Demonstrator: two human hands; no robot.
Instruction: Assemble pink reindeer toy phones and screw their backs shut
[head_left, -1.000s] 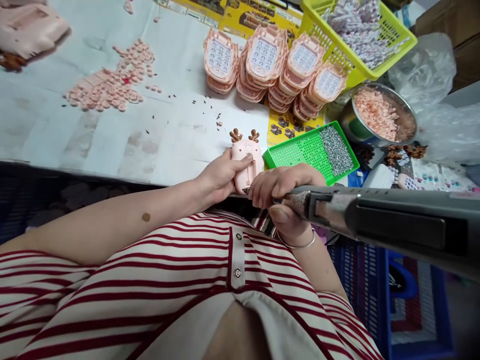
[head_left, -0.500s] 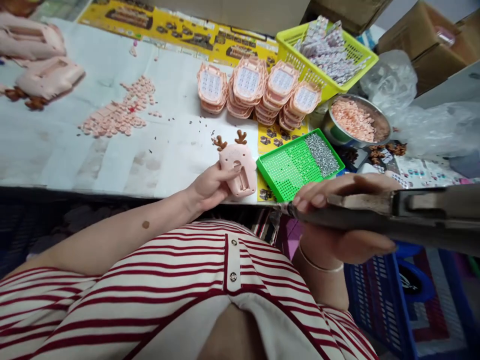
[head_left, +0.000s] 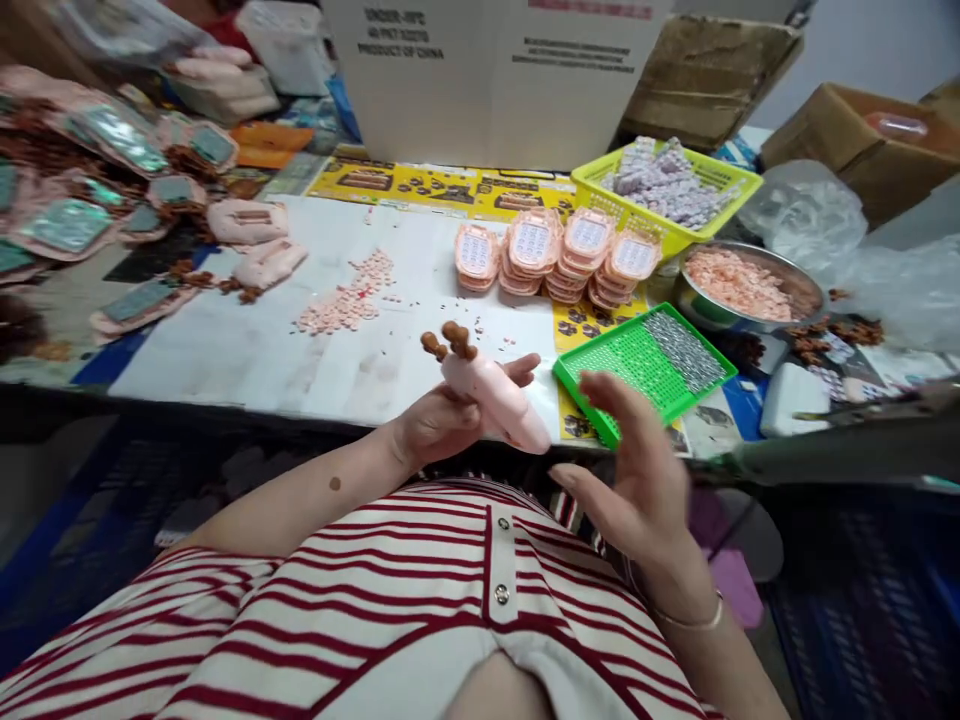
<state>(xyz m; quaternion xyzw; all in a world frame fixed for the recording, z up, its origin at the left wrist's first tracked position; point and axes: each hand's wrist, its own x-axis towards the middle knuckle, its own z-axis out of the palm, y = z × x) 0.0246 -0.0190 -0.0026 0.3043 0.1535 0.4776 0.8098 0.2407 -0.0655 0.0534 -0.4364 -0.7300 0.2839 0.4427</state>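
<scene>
L hand (head_left: 439,420) grips pink deer toy (head_left: 495,398) above table edge (head_left: 300,395), antlers up-left. R hand (head_left: 637,480) open, empty (blurry), near green screw tray (head_left: 600,375). Toy looks assembled; stacked keypad fronts (head_left: 559,255) not yet built.

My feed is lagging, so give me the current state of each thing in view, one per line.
left hand: closed around the pink reindeer toy
pink reindeer toy: held above the table edge, tilted, antlers pointing away
right hand: open, empty, blurred
green tray: on the table, screws heaped at its far end
metal bowl: filled with pink parts
yellow basket: full of small packets
pink keypad shells: stacked in piles
</scene>
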